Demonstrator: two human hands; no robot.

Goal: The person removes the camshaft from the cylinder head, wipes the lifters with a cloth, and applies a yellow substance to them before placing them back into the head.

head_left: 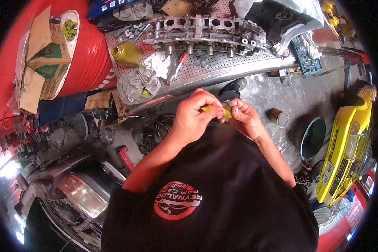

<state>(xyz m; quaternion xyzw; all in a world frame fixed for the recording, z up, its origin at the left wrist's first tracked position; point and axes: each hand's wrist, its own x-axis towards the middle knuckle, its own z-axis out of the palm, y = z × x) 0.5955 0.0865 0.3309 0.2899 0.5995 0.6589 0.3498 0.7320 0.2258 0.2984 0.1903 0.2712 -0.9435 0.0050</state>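
Both hands meet in front of my chest, near the edge of the metal bench point(206, 77). My left hand point(191, 115) is closed with a thin, bent yellow piece point(227, 114) pinched between thumb and fingers. A small round metal cup point(227, 105) is gripped by my right hand point(245, 119), its rim facing up. The yellow piece lies against the cup's near side. Beyond the hands, an engine cylinder head point(206, 35) rests on the bench. A red-handled tool point(178, 67) lies in front of it.
A yellow bottle point(127, 53) and grey rags point(140, 82) sit at the bench's left. Farther left stands a red drum point(90, 54) bearing an opened cardboard box point(46, 63). On the floor at right are a tin can point(278, 118) and a yellow car bumper point(344, 147).
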